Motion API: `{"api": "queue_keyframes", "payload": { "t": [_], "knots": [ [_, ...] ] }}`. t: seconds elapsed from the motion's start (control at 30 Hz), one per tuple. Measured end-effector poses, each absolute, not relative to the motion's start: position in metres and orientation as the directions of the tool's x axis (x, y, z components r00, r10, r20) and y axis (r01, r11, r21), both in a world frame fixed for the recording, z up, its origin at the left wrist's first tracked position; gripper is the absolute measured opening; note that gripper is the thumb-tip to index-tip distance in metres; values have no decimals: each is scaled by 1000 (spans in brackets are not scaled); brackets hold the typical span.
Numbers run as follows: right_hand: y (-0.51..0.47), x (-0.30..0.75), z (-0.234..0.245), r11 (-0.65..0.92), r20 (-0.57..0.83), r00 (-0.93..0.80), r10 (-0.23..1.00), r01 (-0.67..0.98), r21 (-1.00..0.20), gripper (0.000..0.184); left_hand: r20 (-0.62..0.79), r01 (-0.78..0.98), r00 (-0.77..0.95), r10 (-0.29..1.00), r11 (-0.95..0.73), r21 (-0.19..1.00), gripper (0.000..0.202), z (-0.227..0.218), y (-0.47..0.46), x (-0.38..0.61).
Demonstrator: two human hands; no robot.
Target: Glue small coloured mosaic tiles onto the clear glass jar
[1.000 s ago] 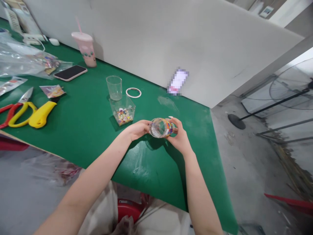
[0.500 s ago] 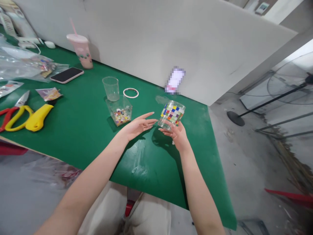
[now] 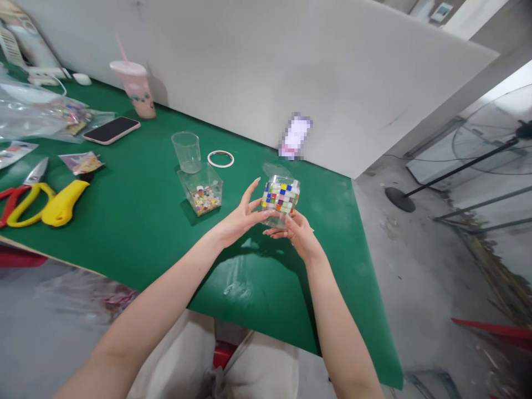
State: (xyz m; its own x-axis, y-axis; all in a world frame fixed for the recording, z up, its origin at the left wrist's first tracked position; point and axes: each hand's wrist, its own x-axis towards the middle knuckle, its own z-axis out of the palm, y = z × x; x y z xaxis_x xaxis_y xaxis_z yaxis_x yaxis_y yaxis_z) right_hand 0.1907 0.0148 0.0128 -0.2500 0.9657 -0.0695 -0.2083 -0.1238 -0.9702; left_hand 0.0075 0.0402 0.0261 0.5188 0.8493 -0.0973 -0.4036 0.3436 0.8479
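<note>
Left hand (image 3: pixel 233 223) and right hand (image 3: pixel 306 237) meet at one mosaic glass (image 3: pixel 281 198): the right is half curled, digits under the base and up the near side, so I judge that it carries the weight; the left is spread, one finger raised and other digits laid against the glass without wrapping it, though how firmly they press I cannot tell. Largest in my view of the work is the green surface (image 3: pixel 343 249), and the glass is held up over it, close to upright, near the right end. On the surface left of the glass, just past the left hand, sits a clear square container (image 3: pixel 189 188); behind it stands a clear cup (image 3: pixel 187 152), and right of that cup lies a thin white ring (image 3: pixel 220 166). Smallest are the loose pieces (image 3: pixel 206 202) inside the container and the coloured tiles (image 3: pixel 286 192) banding the side of the glass that faces me. With no loose piece visible between any fingertips, I read the step in hand as steadying and looking over that band. The next move, to my mind, calls for firm support at the base from the right and a light touch from the left, so that no tile gets rubbed.
</note>
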Motion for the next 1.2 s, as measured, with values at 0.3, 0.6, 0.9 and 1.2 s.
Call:
{"api": "queue_keyframes", "payload": {
  "t": [0.3,0.6,0.9,1.2],
  "knots": [
    [10,185,20,-148,-109,-276,955,-124,-981,57,-121,-430,510,852,374,822,107,27,39,10],
    [8,183,21,-136,-95,-289,953,-125,-983,58,-123,-416,517,847,374,829,110,27,40,8],
    [8,181,20,-134,-96,-283,954,-117,-984,56,-117,-426,503,856,363,829,113,27,40,8],
    [6,180,24,-167,-130,-279,951,-115,-979,58,-123,-414,494,861,357,837,109,27,40,9]
  ]
}}
